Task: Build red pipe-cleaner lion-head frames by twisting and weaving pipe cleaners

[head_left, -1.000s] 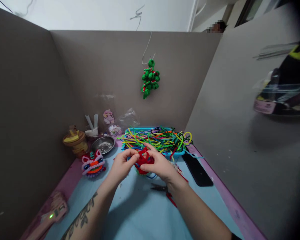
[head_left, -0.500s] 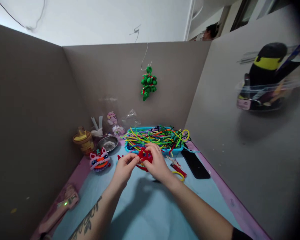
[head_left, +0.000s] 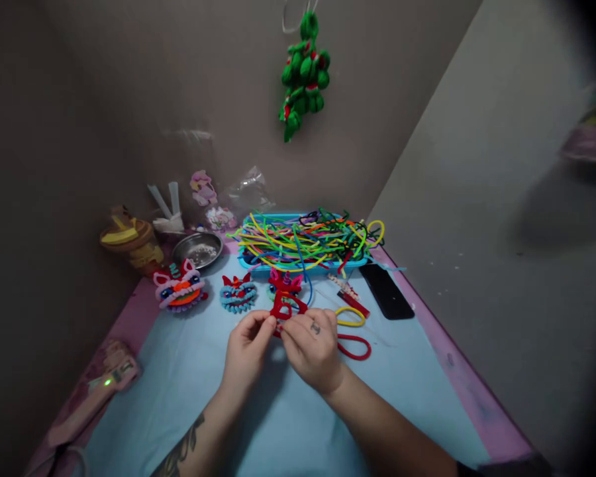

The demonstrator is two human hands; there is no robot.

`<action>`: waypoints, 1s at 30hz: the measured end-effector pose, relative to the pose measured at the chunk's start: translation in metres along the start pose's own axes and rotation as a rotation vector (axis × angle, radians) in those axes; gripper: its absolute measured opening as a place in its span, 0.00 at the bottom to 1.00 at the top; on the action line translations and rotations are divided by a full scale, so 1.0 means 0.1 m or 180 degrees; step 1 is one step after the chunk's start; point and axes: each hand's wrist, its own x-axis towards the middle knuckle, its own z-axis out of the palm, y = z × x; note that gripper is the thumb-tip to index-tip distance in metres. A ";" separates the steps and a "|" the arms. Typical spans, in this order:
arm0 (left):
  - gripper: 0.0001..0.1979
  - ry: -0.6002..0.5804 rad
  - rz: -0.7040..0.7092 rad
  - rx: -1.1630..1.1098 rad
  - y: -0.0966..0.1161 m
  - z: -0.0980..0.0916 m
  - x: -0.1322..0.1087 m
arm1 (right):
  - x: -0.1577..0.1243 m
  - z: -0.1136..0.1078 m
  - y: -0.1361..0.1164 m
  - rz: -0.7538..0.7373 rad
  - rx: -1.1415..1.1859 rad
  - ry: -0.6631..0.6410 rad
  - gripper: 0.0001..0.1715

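Observation:
My left hand [head_left: 248,344] pinches the left side of a bent red pipe cleaner shape [head_left: 285,306] between thumb and forefinger. On its right side, my right hand [head_left: 314,341] is closed with the fingertips on the same piece. Fingers partly cover its lower edge. Just behind it stands a red and pink pipe cleaner lion head [head_left: 285,283], partly hidden. A light blue lion head [head_left: 238,293] sits to the left, and a pink one [head_left: 179,286] farther left. Beside my right hand lie a yellow loop [head_left: 351,317] and a red loop [head_left: 355,348], possibly scissors handles.
A blue tray [head_left: 308,268] heaped with colourful pipe cleaners stands at the back. A black phone [head_left: 387,291] lies right, a metal bowl [head_left: 198,250] and brown-yellow pot [head_left: 134,242] left. A pink glue gun [head_left: 97,397] rests front left. Green pipe cleaner figures [head_left: 305,73] hang above.
The view has tilted downward and come closer. Both hands have stayed on the red piece, and my right hand has turned so its back shows. The blue and red lion heads are now uncovered.

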 end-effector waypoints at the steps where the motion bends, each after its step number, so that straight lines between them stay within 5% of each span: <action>1: 0.08 0.0031 -0.0074 0.0036 -0.02 -0.01 0.00 | -0.01 0.01 0.00 0.0027 -0.0011 -0.0057 0.05; 16: 0.06 0.0234 -0.0408 0.0109 -0.09 -0.06 0.05 | -0.13 -0.01 0.14 -0.0301 0.1545 -0.1111 0.10; 20: 0.06 0.0185 -0.0327 0.0200 -0.06 -0.04 0.05 | -0.07 -0.08 0.20 0.0176 0.1914 -0.0909 0.09; 24: 0.04 0.0059 -0.0103 0.0438 -0.06 -0.01 0.02 | -0.04 -0.06 0.19 0.0722 0.1127 -0.0388 0.08; 30: 0.04 -0.0327 0.0276 0.0756 -0.04 0.00 -0.06 | -0.07 -0.01 0.13 0.0829 0.0649 -0.0422 0.05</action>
